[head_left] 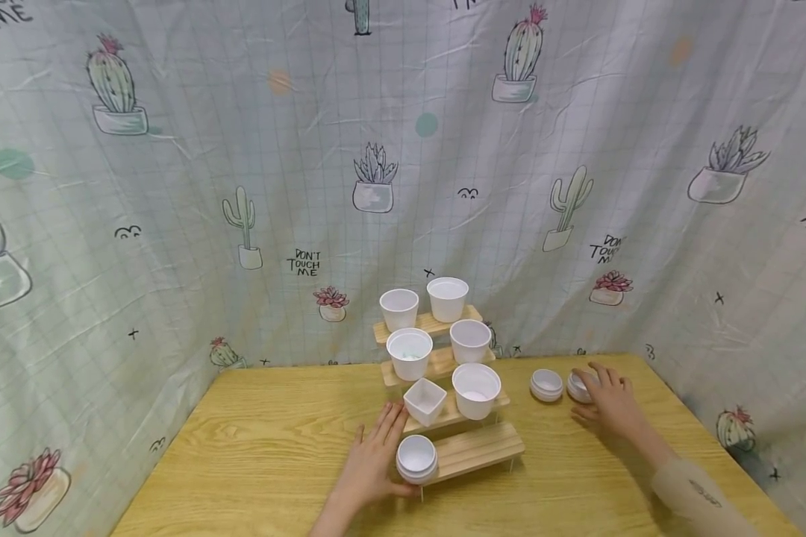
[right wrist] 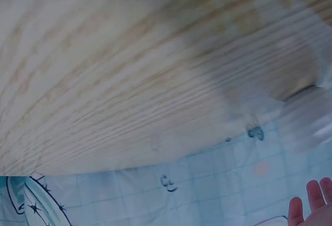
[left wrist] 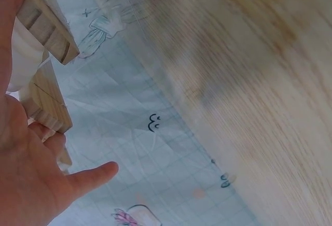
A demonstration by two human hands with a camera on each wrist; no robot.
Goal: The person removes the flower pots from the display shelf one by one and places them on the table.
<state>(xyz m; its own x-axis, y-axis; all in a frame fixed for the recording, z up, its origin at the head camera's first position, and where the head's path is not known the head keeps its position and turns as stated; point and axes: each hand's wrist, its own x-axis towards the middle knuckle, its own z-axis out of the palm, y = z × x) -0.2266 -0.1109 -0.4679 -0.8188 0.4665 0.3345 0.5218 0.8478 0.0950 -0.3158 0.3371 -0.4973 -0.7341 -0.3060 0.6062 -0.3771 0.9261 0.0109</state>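
Observation:
A tiered wooden stand point(head_left: 480, 451) holds several white pots. My left hand point(head_left: 371, 461) touches its left side with fingers extended, beside the lowest shelf's round pot point(head_left: 417, 456) and the square pot point(head_left: 425, 401) one tier up. In the left wrist view, the fingers lie along the ends of the wooden planks point(left wrist: 49, 99), thumb stretched away. Over on the right, my right hand point(head_left: 607, 399) spreads its fingers over a small round white pot point(head_left: 580, 388), partly hiding it. In the right wrist view, fingers point(right wrist: 315, 197) appear beside a blurred white pot point(right wrist: 310, 119).
Another small round pot point(head_left: 546, 385) stands on the wooden table point(head_left: 275, 432), just left of the right hand. Taller white pots point(head_left: 447, 300) fill the upper tiers, in pairs. A cactus-print curtain point(head_left: 309, 149) encloses the table's back and sides.

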